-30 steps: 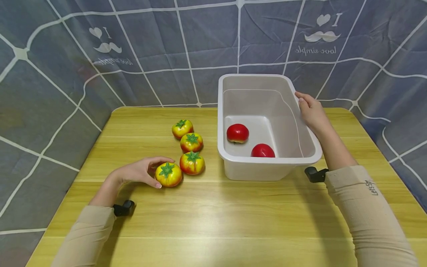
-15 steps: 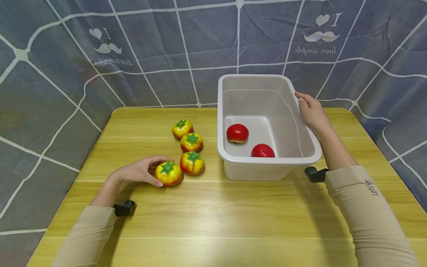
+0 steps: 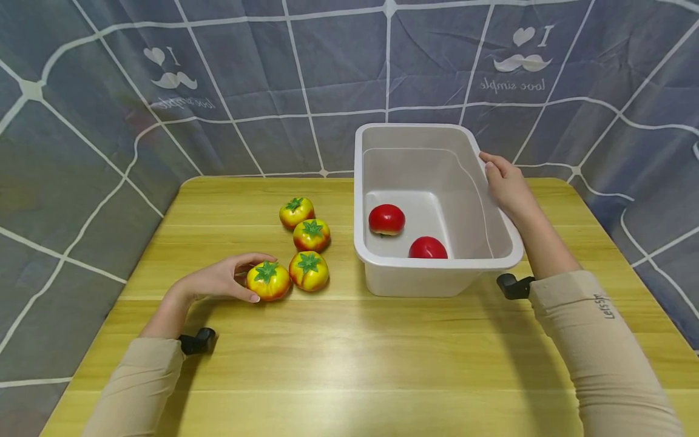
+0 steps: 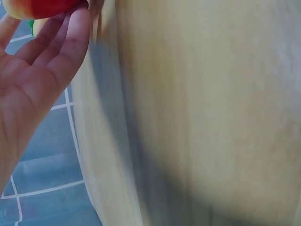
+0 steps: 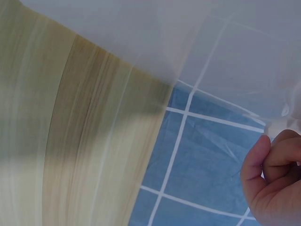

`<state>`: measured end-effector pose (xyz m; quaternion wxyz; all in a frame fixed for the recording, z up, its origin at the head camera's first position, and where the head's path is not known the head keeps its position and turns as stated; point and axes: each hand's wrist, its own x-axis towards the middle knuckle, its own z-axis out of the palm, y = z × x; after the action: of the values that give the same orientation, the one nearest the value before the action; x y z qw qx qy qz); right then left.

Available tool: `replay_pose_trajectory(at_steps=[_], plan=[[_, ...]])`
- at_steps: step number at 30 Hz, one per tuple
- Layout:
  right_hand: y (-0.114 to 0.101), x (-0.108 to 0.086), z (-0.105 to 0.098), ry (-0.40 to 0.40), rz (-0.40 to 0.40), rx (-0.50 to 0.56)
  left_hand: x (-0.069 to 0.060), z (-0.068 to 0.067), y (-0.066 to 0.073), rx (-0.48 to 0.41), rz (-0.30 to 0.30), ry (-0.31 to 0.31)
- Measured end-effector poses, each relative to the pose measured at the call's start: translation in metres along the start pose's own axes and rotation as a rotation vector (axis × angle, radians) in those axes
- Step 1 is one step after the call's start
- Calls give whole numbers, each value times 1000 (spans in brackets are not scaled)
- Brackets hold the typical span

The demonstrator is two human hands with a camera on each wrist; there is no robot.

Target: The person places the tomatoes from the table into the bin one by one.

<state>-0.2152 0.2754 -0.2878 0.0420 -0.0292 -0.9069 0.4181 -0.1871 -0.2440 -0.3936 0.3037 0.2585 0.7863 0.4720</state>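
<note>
Pinching ylw-red fruit (image 3: 269,285) w/ L hand (image 3: 218,280), gripping bin (image 3: 415,281) w/ R hand (image 3: 510,187).
Reads mirrored "love simple" on curtain (image 3: 344,60) @ 2 o'clk, "Lets…" on R sleeve (image 3: 606,352) @ 4.

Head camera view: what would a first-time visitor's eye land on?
Probably the two bright red fruits inside the pale bin, whose right rim the right hand grips. Next, perhaps, the four yellow-and-red fruits on the wooden table left of it, with the left hand holding the leftmost one.
</note>
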Motion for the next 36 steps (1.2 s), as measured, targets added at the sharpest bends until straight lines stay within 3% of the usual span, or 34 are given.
replay_pose_trajectory(at_steps=[12,19,27,36], plan=[[-2,3,1,9,-18,4,-8,-8,6,96,0,127],[-2,2,0,8,-11,11,-7,-10,10,75,-24,206],[-1,2,0,-2,-7,21,-7,-11,14,94,-42,250],[0,1,1,-11,6,18,-3,-11,29,144,-41,295]])
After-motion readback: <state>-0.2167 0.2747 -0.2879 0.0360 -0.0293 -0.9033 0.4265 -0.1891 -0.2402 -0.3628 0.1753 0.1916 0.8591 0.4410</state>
